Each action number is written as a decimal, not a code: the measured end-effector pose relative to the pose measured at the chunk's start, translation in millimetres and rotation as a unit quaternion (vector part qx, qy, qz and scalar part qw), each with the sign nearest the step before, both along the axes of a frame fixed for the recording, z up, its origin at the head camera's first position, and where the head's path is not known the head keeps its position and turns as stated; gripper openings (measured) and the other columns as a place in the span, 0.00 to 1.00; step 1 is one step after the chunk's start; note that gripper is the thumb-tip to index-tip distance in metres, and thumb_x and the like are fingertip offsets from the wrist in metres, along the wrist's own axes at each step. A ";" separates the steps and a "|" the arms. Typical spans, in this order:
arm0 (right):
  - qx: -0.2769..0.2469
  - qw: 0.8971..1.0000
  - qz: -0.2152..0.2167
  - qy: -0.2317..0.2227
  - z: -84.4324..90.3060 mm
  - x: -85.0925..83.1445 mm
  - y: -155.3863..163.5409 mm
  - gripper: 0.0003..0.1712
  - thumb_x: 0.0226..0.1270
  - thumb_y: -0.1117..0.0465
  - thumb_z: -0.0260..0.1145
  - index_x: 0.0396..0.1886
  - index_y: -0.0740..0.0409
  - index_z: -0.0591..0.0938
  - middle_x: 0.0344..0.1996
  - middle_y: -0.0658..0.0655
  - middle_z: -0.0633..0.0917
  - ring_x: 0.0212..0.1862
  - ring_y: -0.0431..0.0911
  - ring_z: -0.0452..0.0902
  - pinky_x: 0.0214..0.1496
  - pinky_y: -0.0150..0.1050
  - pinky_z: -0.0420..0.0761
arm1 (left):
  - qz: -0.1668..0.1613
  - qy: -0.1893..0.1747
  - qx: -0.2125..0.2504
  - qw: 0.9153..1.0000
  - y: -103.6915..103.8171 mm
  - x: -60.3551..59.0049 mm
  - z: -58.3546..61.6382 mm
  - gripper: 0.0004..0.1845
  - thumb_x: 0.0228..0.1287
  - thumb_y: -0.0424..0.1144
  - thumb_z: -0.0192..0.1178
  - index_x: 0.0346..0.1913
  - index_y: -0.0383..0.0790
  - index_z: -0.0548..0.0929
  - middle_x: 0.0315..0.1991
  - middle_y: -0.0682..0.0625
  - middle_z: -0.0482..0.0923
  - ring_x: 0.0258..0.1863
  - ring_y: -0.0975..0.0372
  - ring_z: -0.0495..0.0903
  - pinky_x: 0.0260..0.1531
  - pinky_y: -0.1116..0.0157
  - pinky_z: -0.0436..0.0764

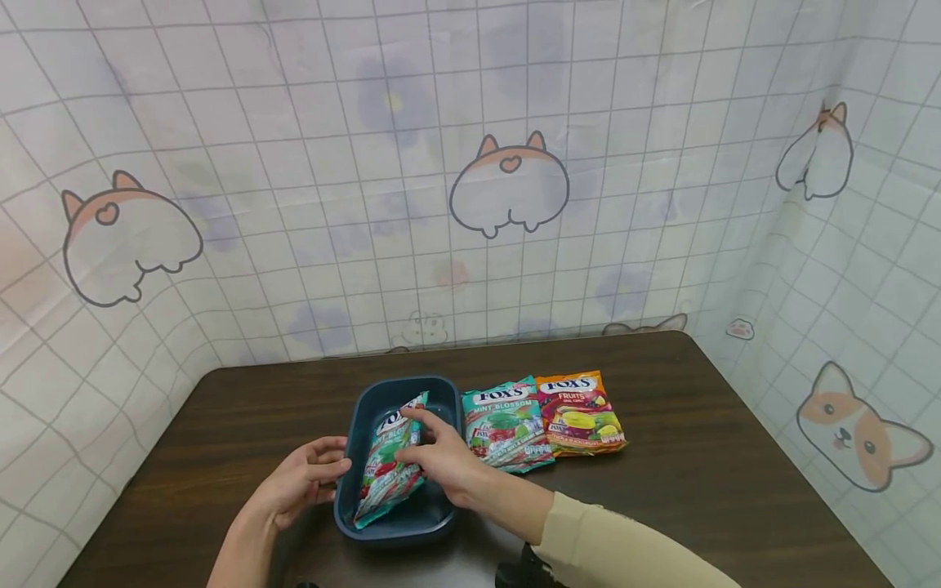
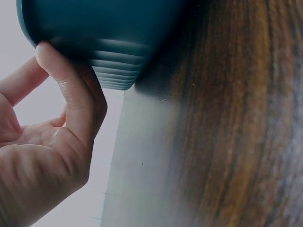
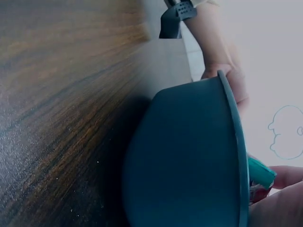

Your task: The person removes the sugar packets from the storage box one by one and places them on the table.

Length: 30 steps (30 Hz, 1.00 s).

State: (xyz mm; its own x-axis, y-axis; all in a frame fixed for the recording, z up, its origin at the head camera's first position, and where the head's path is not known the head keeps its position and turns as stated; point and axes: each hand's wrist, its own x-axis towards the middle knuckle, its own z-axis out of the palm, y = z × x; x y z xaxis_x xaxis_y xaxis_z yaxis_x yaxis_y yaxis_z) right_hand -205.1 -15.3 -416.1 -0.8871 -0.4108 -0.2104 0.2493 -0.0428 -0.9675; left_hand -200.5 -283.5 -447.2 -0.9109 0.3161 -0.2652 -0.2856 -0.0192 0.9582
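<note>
A dark blue plastic bin (image 1: 443, 523) stands on the table, with a teal FOX'S Mint Blossom candy bag (image 1: 390, 457) tilted inside it. My right hand (image 1: 448, 461) reaches over the bin's right side and holds that bag between thumb and fingers near its upper right edge. In the right wrist view, the bin's wall (image 3: 189, 156) hides most of the bag. At the left rim, my left hand (image 1: 305, 474) grips the bin with bent fingers. The left wrist view shows its fingertips right at the rim, beside the ribbed outer wall (image 2: 118, 56).
Just right of the bin lies another Mint Blossom bag (image 1: 507, 425). An orange and red FOX'S Fruits bag (image 1: 579, 412) lies against it. The dark wooden table (image 1: 684, 474) is enclosed by a white gridded sheet (image 1: 507, 278) with cartoon corgis.
</note>
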 end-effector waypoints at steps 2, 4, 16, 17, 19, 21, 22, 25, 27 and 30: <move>0.004 1.000 0.000 0.005 -1.0 -1.5 -0.7 0.34 0.70 0.67 0.69 0.74 0.46 0.73 0.62 0.63 0.73 0.56 0.55 0.73 0.58 0.55 0.78 | 0.000 -0.001 -0.001 1.000 -0.1 -0.1 -0.3 0.27 0.77 0.34 0.58 0.69 0.26 0.60 0.49 0.47 0.81 0.43 0.61 0.82 0.40 0.61 0.85; 0.012 1.000 0.002 0.012 -1.9 -3.0 -1.4 0.35 0.70 0.67 0.69 0.74 0.46 0.73 0.63 0.63 0.73 0.57 0.56 0.73 0.58 0.56 0.78 | 0.001 -0.002 -0.001 1.000 -0.2 -0.4 -0.3 0.27 0.77 0.34 0.58 0.68 0.26 0.60 0.49 0.47 0.81 0.43 0.61 0.82 0.40 0.61 0.85; 0.078 0.994 0.030 0.077 -5.1 -9.9 -4.7 0.35 0.70 0.64 0.69 0.75 0.44 0.71 0.70 0.62 0.70 0.64 0.60 0.68 0.65 0.63 0.70 | -0.002 -0.004 0.001 1.000 -0.5 -1.7 -0.5 0.27 0.77 0.34 0.57 0.69 0.26 0.60 0.49 0.46 0.81 0.42 0.61 0.83 0.39 0.62 0.86; 0.083 0.992 0.032 0.085 -6.5 -11.0 -4.7 0.35 0.70 0.65 0.69 0.75 0.45 0.71 0.69 0.62 0.70 0.64 0.60 0.69 0.65 0.63 0.71 | -0.002 -0.004 0.001 1.000 -0.6 -1.9 -0.8 0.27 0.77 0.34 0.57 0.69 0.26 0.60 0.49 0.46 0.81 0.41 0.61 0.83 0.39 0.62 0.86; 0.092 0.990 0.038 0.097 -9.0 -12.5 -4.7 0.35 0.71 0.65 0.69 0.74 0.46 0.72 0.69 0.61 0.71 0.63 0.59 0.70 0.63 0.63 0.72 | -0.003 -0.005 0.001 1.000 -1.0 -2.3 -1.4 0.27 0.77 0.34 0.57 0.69 0.27 0.60 0.49 0.46 0.82 0.41 0.61 0.83 0.39 0.62 0.86; 0.101 0.988 0.045 0.108 -10.6 -14.1 -4.7 0.34 0.71 0.64 0.69 0.74 0.46 0.72 0.68 0.61 0.72 0.62 0.58 0.71 0.63 0.62 0.73 | -0.005 -0.004 0.002 1.000 -1.4 -2.6 -1.9 0.26 0.77 0.34 0.57 0.69 0.27 0.61 0.49 0.47 0.82 0.41 0.60 0.83 0.39 0.62 0.86; 0.105 0.987 0.049 0.112 -11.1 -14.9 -4.6 0.34 0.71 0.64 0.69 0.74 0.46 0.72 0.67 0.61 0.73 0.62 0.58 0.71 0.63 0.61 0.73 | -0.006 -0.004 0.003 1.000 -1.5 -2.8 -2.1 0.26 0.77 0.34 0.57 0.69 0.27 0.61 0.49 0.47 0.82 0.42 0.60 0.83 0.39 0.61 0.86; 0.119 0.983 0.066 0.122 -10.6 -16.1 -4.3 0.34 0.72 0.61 0.69 0.75 0.46 0.71 0.67 0.60 0.73 0.61 0.56 0.72 0.64 0.61 0.73 | -0.010 -0.003 0.003 1.000 -2.0 -3.3 -2.8 0.26 0.78 0.34 0.56 0.69 0.27 0.61 0.49 0.47 0.82 0.42 0.60 0.83 0.40 0.61 0.86; 0.131 0.980 0.078 0.130 -12.1 -17.7 -4.7 0.35 0.72 0.60 0.69 0.76 0.47 0.69 0.67 0.61 0.73 0.61 0.56 0.73 0.64 0.61 0.73 | -0.011 -0.002 0.002 1.000 -2.3 -3.7 -3.4 0.25 0.78 0.34 0.56 0.69 0.27 0.61 0.49 0.47 0.82 0.42 0.60 0.83 0.41 0.61 0.86; 0.154 0.974 0.092 0.141 -12.6 -18.5 -5.3 0.37 0.71 0.57 0.70 0.77 0.47 0.68 0.69 0.61 0.73 0.64 0.57 0.72 0.66 0.62 0.71 | -0.010 -0.001 0.001 1.000 -2.3 -4.1 -4.1 0.25 0.78 0.34 0.56 0.69 0.28 0.61 0.49 0.47 0.82 0.42 0.60 0.83 0.40 0.61 0.86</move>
State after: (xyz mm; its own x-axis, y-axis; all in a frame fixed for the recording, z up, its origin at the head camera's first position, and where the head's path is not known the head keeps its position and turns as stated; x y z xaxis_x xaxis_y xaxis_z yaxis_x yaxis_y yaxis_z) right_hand -223.5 -20.6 -428.8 -0.8443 -0.5248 -0.1078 -0.0519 0.2804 -0.9585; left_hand -204.6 -285.8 -451.3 -0.9033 0.3355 -0.2673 -0.2887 -0.0146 0.9573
